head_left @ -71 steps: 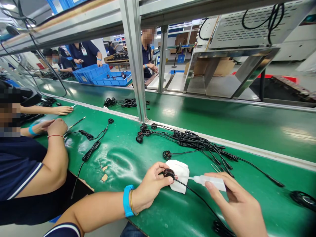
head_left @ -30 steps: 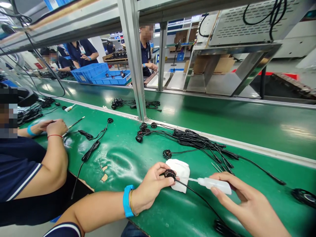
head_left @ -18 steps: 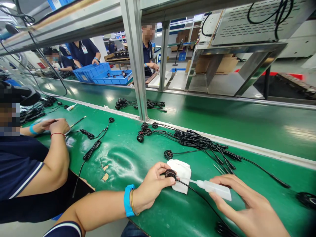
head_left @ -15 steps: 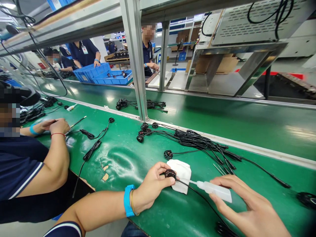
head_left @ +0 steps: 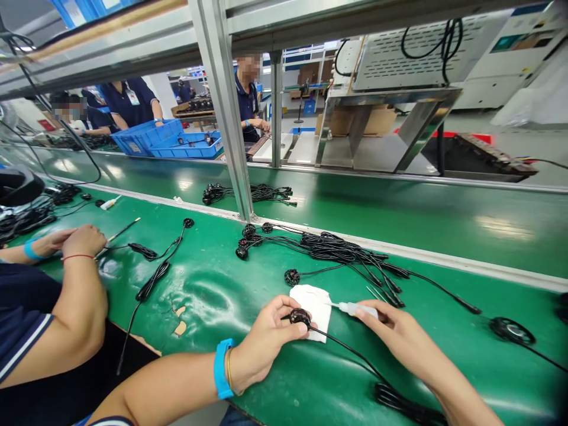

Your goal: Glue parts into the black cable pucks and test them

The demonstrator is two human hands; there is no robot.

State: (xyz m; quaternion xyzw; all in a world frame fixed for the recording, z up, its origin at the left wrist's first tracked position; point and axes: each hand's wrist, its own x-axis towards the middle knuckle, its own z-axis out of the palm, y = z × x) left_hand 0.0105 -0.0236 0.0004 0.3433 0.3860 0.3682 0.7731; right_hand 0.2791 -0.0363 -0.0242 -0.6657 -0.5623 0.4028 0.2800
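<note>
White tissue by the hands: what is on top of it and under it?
The left hand holds a black motor over the white tissue, which lies on the green bench mat; the right hand holds a white bottle beside it. Anything beneath the tissue is covered.

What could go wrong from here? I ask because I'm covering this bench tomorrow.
The bottle in the right hand points its thin nozzle at the motor in the left hand, so a hard squeeze might put on too much liquid, perhaps missing the cloth. The motor's cable trails toward the right forearm, so a snag could tug the motor loose.
</note>
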